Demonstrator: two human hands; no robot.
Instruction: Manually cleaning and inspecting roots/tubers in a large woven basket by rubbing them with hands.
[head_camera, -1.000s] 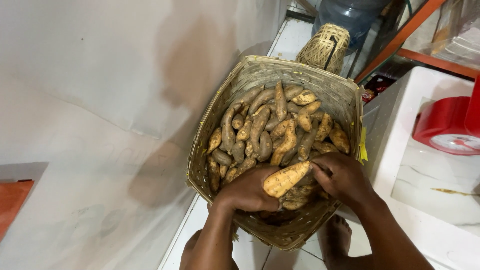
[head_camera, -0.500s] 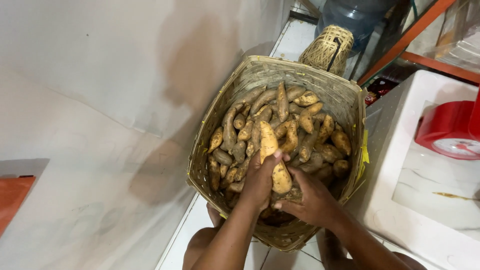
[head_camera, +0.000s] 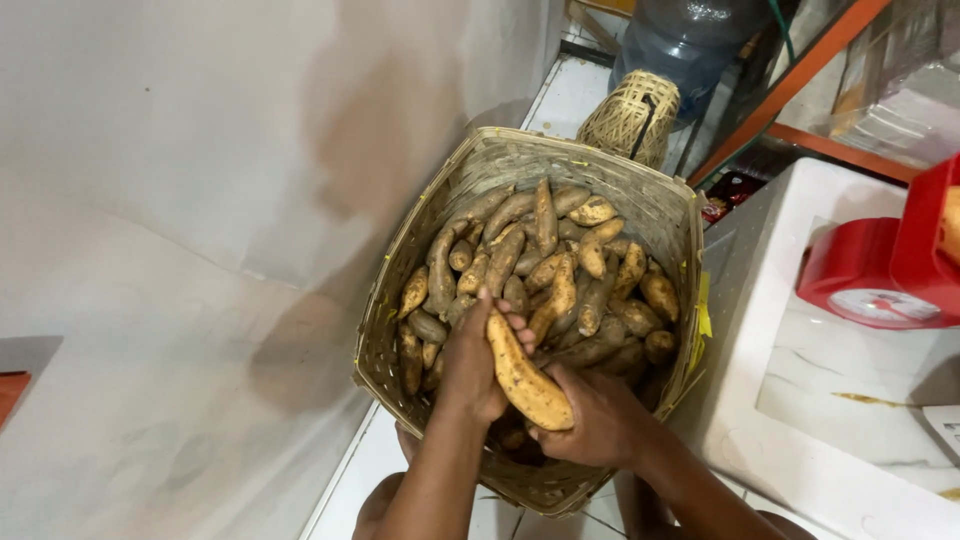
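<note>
1. A large tuber (head_camera: 525, 375) is held over the near part of the basket (head_camera: 680, 230), above the heap of tubers (head_camera: 545, 265) that fills it.
2. Its long axis runs on a slant: the narrow end points up and away toward the middle of the heap, and the thick end comes down toward the basket's near rim and the right side.
3. The left hand (head_camera: 472, 360) lies along the tuber's upper left flank. Its fingers (head_camera: 515, 325) are curled loosely round the narrow end, half closed, so it steadies rather than clamps.
4. The right hand (head_camera: 590, 415) is closed under and round the thick end, with the thumb across the top; it seems to carry most of the weight.
5. Both hands touch the tuber, one at each end. The right is nearer the near rim, the left nearer the heap.
6. Whether the tuber's underside touches the pieces below cannot be told; the hands hide that spot.
7. The basket stands on a tiled floor (head_camera: 575, 95) against a pale wall (head_camera: 180, 200). A smaller woven basket (head_camera: 628, 115) stands just beyond its far rim, and a white counter (head_camera: 800, 400) with a red scale (head_camera: 880, 270) lies to the right.
</note>
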